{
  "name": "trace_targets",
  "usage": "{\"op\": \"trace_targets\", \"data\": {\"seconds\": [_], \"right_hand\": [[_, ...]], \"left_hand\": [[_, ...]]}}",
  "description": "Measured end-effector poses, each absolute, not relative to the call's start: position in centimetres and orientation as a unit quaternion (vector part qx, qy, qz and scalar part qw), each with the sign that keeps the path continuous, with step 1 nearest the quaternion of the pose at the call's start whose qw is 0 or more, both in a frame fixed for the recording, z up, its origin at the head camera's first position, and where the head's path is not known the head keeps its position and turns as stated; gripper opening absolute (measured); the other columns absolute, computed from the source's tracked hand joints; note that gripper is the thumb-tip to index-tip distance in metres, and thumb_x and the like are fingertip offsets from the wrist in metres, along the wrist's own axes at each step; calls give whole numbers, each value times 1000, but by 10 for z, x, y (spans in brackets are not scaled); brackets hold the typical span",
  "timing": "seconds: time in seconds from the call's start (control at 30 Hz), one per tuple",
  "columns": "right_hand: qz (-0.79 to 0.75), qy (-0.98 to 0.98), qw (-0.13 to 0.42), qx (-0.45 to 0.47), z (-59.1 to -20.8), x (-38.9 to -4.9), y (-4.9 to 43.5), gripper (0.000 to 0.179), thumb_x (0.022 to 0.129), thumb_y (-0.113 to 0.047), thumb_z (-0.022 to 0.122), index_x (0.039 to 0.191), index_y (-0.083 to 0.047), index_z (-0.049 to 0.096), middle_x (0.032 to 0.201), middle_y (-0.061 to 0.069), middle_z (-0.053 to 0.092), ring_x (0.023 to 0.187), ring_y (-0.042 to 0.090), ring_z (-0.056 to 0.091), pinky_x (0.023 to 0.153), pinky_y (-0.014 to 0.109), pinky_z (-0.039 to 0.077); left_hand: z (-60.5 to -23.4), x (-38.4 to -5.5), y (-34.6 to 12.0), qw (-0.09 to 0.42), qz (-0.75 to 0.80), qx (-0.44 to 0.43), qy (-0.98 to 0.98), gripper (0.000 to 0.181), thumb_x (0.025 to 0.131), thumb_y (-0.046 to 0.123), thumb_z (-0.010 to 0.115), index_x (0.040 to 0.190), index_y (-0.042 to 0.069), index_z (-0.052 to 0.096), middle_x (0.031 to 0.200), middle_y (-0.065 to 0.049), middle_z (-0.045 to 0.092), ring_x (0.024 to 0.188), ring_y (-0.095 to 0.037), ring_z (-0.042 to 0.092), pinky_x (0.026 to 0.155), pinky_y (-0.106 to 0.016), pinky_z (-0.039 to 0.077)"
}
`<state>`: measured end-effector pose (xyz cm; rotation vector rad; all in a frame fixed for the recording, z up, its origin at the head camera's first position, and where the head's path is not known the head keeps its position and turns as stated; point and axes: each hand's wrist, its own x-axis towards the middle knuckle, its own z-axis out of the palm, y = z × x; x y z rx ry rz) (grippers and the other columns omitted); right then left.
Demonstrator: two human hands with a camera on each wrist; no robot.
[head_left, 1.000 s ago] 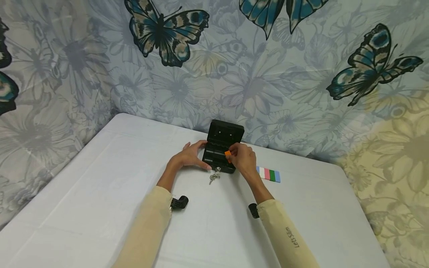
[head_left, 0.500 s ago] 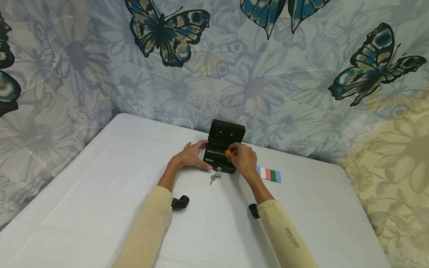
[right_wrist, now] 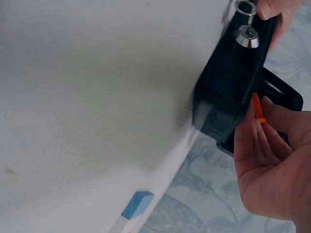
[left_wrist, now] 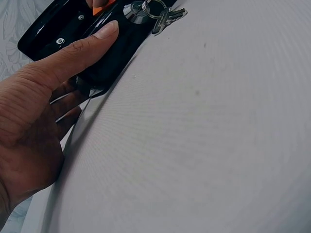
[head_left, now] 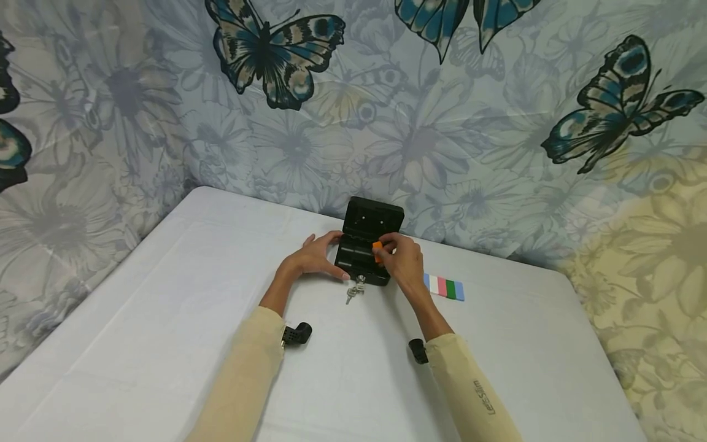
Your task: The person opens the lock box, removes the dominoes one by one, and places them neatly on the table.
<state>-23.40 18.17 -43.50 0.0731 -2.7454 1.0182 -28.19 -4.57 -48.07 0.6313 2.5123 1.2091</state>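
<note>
A black cash box [head_left: 378,280] stands on the table with its lid [head_left: 373,216] tipped back. My left hand [head_left: 313,255] grips the box's left end; in the left wrist view its thumb [left_wrist: 92,48] lies along the front near the lock [left_wrist: 136,12]. Over the right part of the open box, my right hand [head_left: 405,261] pinches a small orange block [head_left: 378,250] between thumb and fingers. The right wrist view shows that orange block [right_wrist: 257,108] at the box's rim, partly covered by the fingers. Keys [head_left: 351,294] hang on a ring from the front lock.
A row of several coloured blocks [head_left: 443,287], blue, white, pink and green, lies right of the box, partly behind my right wrist. The white table [head_left: 342,380] meets a butterfly-patterned cloth [head_left: 420,135] close behind the box.
My right hand has risen slightly with the orange block, which now stands more upright over the box. The left hand keeps its grip in the same place.
</note>
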Motion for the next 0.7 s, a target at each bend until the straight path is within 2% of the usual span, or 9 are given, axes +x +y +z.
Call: {"op": "trace_targets", "data": {"seconds": [0.3, 0.5, 0.7], "right_hand": [[457, -887, 54, -29, -429, -230, 187, 29, 98, -5, 71, 126, 3, 69, 103, 26, 73, 75, 30, 80, 71, 36, 67], [480, -873, 65, -64, -427, -228, 191, 27, 97, -5, 71, 123, 3, 71, 107, 27, 73, 83, 34, 79, 80, 42, 67], [465, -880, 68, -67, -424, -225, 196, 28, 96, -9, 73, 122, -1, 73, 111, 24, 76, 93, 35, 78, 84, 38, 67]], "left_hand": [[-480, -281, -45, 143, 420, 218, 869, 112, 74, 36, 94, 163, 8, 31, 168, -14, 40, 160, -28, 33, 136, -53, -6], [-481, -282, -46, 145, 422, 219, 868, 113, 74, 35, 94, 163, 8, 31, 168, -14, 39, 160, -28, 33, 135, -52, -7], [-482, -283, -46, 149, 421, 218, 868, 113, 75, 34, 94, 164, 8, 30, 169, -14, 38, 160, -27, 32, 135, -51, -7]]}}
